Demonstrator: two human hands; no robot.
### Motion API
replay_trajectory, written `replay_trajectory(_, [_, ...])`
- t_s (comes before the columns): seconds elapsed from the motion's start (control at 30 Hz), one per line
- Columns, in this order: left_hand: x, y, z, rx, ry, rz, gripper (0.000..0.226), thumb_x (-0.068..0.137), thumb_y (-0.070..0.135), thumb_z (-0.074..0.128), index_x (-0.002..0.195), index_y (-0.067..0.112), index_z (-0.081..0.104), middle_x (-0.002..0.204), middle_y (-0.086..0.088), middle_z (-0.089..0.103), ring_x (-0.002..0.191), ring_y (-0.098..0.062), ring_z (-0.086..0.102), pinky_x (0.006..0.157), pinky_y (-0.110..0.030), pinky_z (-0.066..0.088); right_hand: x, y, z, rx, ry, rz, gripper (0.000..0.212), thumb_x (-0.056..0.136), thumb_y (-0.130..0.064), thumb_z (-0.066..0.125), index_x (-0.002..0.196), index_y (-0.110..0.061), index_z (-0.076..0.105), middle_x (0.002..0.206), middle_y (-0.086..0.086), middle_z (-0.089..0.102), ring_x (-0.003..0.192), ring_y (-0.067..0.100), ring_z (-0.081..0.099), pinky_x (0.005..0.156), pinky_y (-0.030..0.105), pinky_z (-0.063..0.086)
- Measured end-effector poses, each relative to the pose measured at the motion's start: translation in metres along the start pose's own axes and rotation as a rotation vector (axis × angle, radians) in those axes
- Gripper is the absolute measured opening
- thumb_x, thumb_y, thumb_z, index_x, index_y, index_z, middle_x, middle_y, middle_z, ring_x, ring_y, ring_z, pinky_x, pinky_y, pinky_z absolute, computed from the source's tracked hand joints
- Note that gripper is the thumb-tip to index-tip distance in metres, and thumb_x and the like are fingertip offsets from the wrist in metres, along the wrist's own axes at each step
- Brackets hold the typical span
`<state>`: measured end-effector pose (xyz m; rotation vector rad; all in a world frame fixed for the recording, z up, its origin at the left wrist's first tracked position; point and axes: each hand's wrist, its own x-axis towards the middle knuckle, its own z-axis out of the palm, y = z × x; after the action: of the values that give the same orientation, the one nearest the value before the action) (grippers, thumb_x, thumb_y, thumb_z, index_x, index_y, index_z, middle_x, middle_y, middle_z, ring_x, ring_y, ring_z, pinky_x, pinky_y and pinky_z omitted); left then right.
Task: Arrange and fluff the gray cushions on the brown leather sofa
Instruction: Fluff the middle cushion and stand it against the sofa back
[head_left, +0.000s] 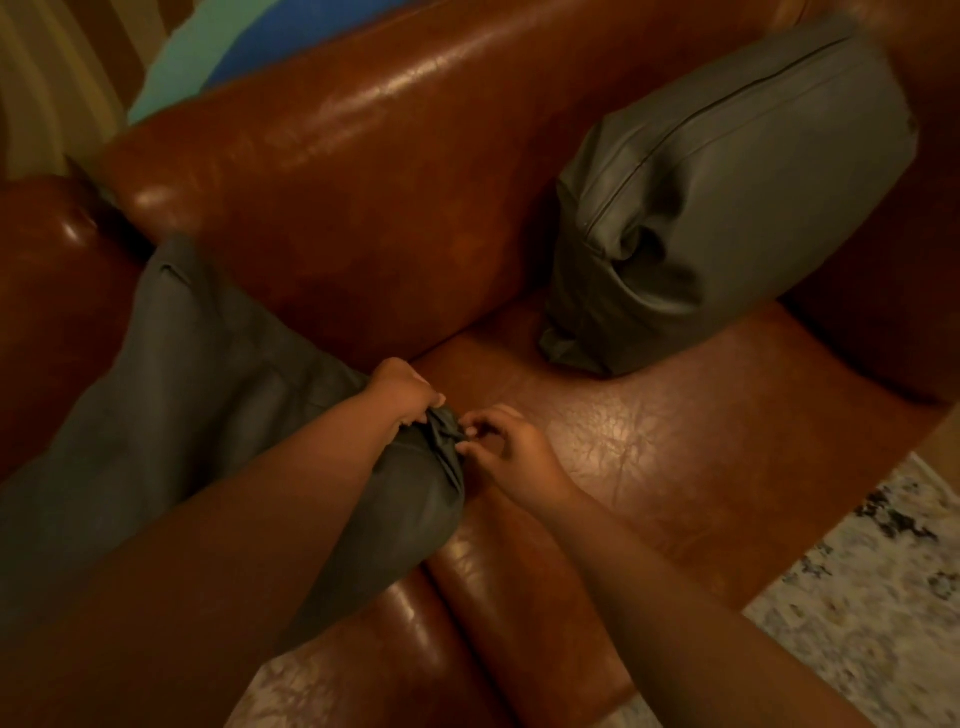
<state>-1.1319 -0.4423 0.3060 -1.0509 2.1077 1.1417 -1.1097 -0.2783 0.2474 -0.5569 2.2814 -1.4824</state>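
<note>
Nearest the front edge of the sofa (675, 431), at its left end against the armrest, one gray cushion (208, 415) is being worked: its bunched corner is gripped by the closed fingers of the left hand (402, 397), while the same corner is pinched by the curled fingertips of the right hand (511, 441). Shaping of this corner is judged to be the step in hand, and a tug outward followed by plumping is likely called for next. Farther back, toward the right end, the second gray cushion (727, 208) is propped against the backrest, dented and not yet fluffed.
</note>
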Motion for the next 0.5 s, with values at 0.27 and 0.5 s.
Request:
replay_trajectory(0.27, [-0.003, 0.005, -0.002, 0.386, -0.199, 0.212, 0.022, 0.088, 0.012, 0.056, 0.096, -0.005, 0.067, 0.099, -0.018, 0.07, 0.091, -0.031, 0.066, 0.075, -0.031, 0.053, 0.008, 0.032, -0.003, 0.38, 0.257, 0.39, 0.03, 0.079, 0.01, 0.058, 0.079, -0.02, 0.056, 0.066, -0.003, 0.05, 0.062, 0.008, 0.047, 0.063, 0.028, 0.042])
replay_trajectory(0.5, [-0.006, 0.001, 0.006, 0.988, -0.302, 0.531, 0.031, 0.081, 0.034, 0.072, 0.097, 0.012, 0.058, 0.109, -0.008, 0.061, 0.102, -0.025, 0.056, 0.076, -0.029, 0.041, 0.011, 0.049, 0.001, 0.537, 0.255, 0.579, 0.027, 0.085, 0.014, 0.054, 0.08, -0.012, 0.06, 0.069, 0.005, 0.057, 0.067, 0.017, 0.054, 0.069, 0.029, 0.048])
